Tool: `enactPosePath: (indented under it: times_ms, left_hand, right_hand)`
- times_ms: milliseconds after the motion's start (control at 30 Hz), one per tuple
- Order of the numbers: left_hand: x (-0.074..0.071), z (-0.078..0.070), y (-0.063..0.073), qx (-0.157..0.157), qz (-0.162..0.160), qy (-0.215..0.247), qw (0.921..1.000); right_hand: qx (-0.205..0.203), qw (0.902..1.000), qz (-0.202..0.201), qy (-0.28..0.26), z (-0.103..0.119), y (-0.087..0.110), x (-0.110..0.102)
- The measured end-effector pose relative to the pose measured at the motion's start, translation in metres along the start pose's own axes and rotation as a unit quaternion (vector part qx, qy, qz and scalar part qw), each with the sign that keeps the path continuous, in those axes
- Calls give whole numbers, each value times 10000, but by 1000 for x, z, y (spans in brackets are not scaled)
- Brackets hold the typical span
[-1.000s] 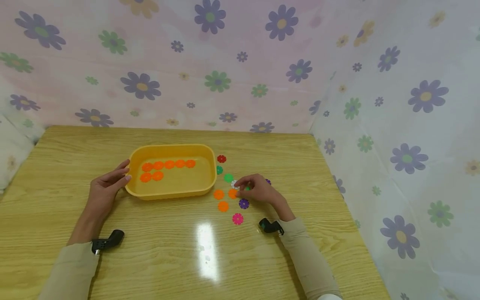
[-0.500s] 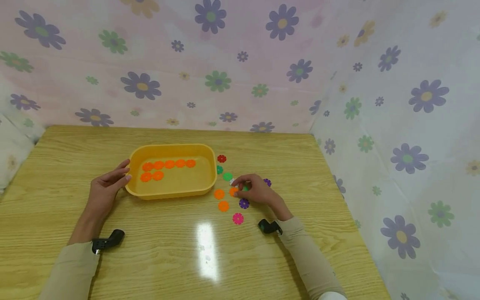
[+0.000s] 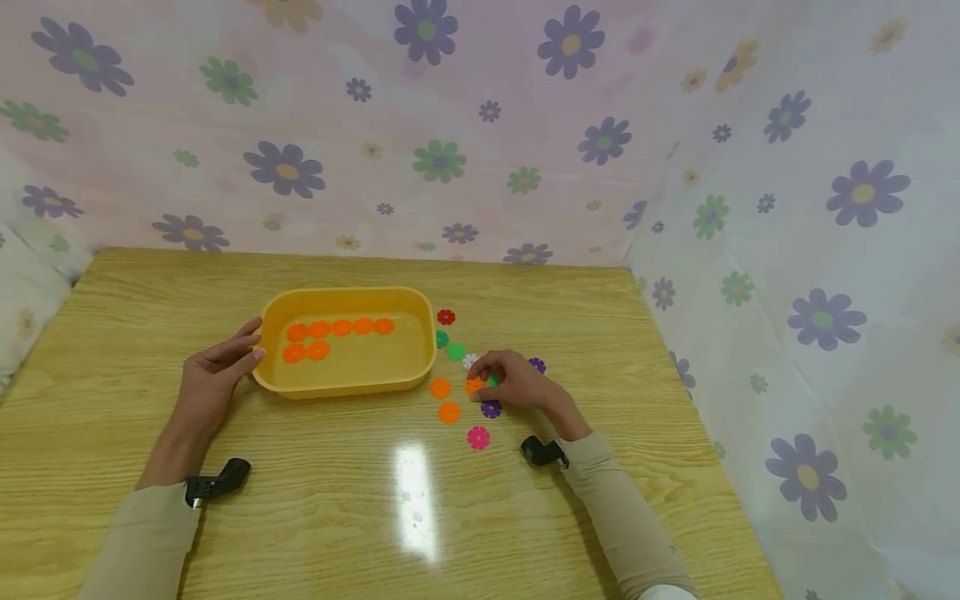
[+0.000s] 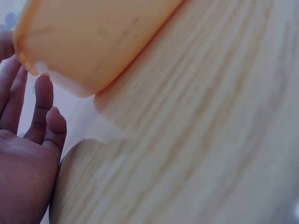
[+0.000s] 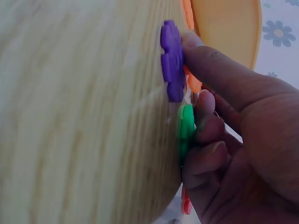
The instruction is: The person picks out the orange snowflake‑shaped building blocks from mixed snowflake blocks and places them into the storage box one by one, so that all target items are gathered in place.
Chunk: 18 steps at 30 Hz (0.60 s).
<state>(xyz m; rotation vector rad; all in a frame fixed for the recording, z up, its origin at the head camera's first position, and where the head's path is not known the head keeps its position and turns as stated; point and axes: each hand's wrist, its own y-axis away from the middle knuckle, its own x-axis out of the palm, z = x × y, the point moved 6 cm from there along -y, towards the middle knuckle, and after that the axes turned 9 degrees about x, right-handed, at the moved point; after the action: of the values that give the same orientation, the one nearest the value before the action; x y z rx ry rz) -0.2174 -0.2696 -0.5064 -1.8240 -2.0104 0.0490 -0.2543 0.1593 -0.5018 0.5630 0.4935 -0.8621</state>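
Observation:
In the head view my left hand [image 3: 213, 379] is at the left end of a yellow plastic basin [image 3: 345, 387]. Its thumb and fingertips touch the rim, and in the left wrist view the lower fingers lie loose beside the wall. My right hand [image 3: 517, 382], right of the basin, pinches an orange notched plastic disc [image 3: 474, 386] between thumb and index finger, low over the table. Below its fingers sit a green disc [image 5: 186, 128] and a purple disc [image 5: 173, 63]. Several orange discs [image 3: 341, 327] lie inside the basin in two rows.
More notched discs lie on the wooden table [image 3: 322, 500] near my right hand: two orange [image 3: 440, 388], a pink disc [image 3: 478, 437], a white disc [image 3: 470, 362], a red disc [image 3: 446, 317], green ones [image 3: 456, 352] and another purple disc [image 3: 537, 365]. Flowered cloth [image 3: 330, 125] hangs behind.
The orange disc at my right fingertips has shifted slightly right with the hand, and the white disc shows more. My left hand and the basin stay put.

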Motion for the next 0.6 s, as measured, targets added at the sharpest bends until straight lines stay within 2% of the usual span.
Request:
enactPosePath:
  times_ms: [233,600]
  left_hand:
    - [-1,1,-1,-42,-30,1,10000]
    - [-1,1,-1,-105,-54,59,9999]
  right_hand:
    - [-171,9998,-5,80,0,1,2]
    - [-74,9998,-167,-63,2,0,1]
